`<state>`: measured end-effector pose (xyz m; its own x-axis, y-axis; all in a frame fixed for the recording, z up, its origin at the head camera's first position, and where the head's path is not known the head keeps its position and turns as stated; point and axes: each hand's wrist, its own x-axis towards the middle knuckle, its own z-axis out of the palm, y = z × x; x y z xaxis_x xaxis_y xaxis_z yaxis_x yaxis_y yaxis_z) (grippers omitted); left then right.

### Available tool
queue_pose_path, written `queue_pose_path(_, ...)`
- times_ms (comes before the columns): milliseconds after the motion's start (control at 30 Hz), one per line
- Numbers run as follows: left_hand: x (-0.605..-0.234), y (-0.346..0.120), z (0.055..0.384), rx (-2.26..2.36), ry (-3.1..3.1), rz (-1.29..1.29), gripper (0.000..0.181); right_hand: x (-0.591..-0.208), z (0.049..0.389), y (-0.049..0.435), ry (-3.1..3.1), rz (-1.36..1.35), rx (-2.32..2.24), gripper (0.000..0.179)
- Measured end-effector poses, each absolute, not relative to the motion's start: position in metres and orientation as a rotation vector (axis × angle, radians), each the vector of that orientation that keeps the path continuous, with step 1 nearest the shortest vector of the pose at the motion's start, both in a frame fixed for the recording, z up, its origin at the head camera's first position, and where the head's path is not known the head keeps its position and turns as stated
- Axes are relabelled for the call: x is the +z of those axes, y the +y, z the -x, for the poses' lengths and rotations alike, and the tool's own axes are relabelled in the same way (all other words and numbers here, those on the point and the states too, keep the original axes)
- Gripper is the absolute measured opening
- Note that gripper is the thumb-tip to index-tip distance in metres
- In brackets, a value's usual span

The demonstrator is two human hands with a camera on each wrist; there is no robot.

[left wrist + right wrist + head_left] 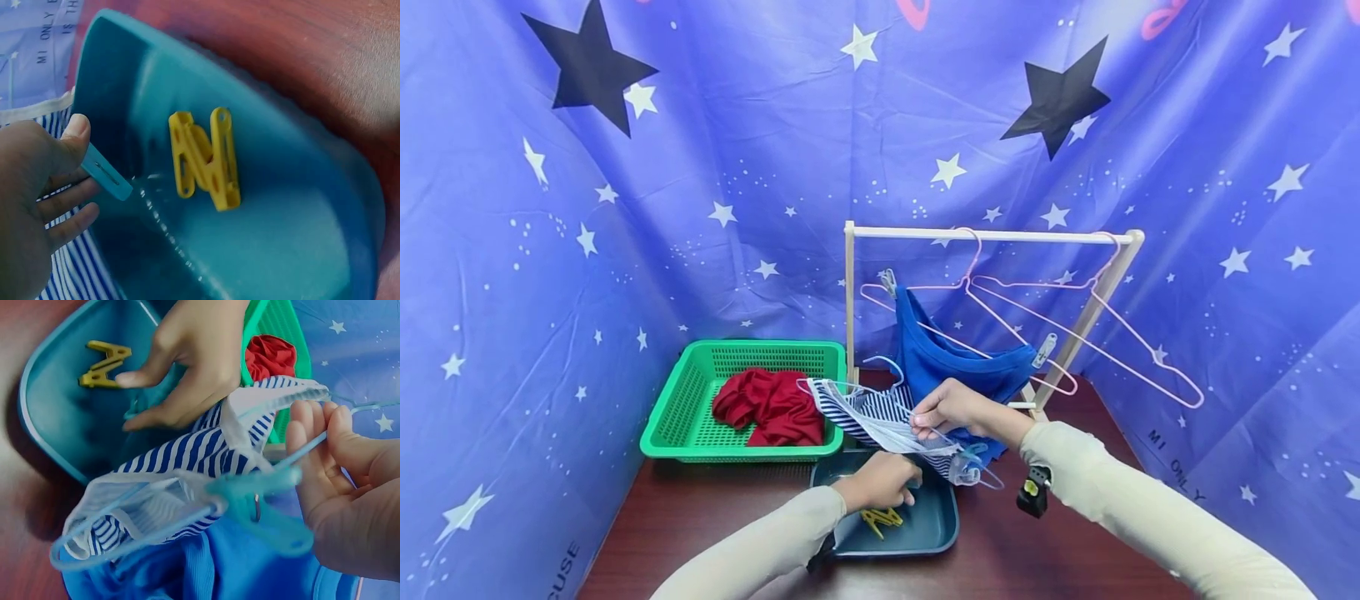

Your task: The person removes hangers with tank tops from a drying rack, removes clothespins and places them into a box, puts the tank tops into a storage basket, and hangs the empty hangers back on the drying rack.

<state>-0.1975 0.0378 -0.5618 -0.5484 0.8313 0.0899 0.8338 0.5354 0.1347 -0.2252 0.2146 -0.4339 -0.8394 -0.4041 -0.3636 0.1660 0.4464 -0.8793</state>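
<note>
Over the dark teal bin (953,521) my left hand (883,481) pinches a light blue clothespin (107,174) between thumb and fingers. Yellow clothespins (880,521) lie on the bin's floor. My right hand (951,408) holds a light blue hanger (306,448) by its wire. A blue-and-white striped garment (876,408) hangs from that hanger, partly over the bin. At the hanger's near end, a teal clothespin (269,512) clips the garment. The hanger's far end reaches toward the green basket.
A green basket (662,417) at left contains a red cloth (771,404). Behind my right hand stands a wooden rack (850,283). On its bar hang pink hangers (1150,396), one bearing a blue garment (955,367) fastened with pale clips (1045,350).
</note>
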Motion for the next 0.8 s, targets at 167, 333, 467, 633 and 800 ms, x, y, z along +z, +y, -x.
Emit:
queue_pose_path(167,-0.571,0.044,0.191,-0.185,-2.722,1.509,0.022,-0.435,0.226,0.205,2.073,0.186,-1.425,0.021)
queue_pose_path(333,-0.576,0.047,0.186,-0.139,-2.748,1.499,0.024,-0.438,0.227,0.199,2.034,0.213,-1.437,0.026)
queue_pose_path(467,-0.580,0.047,0.184,-0.106,-2.737,1.500,0.023,-0.441,0.228,0.193,2.016,0.231,-1.460,0.021)
queue_pose_path(633,-0.589,0.045,0.183,-0.096,-2.674,1.504,0.023,-0.445,0.228,0.185,1.991,0.238,-1.504,0.014)
queue_pose_path(800,-0.594,0.044,0.182,-0.110,-2.638,1.509,0.025,-0.444,0.228,0.180,1.974,0.238,-1.537,0.012)
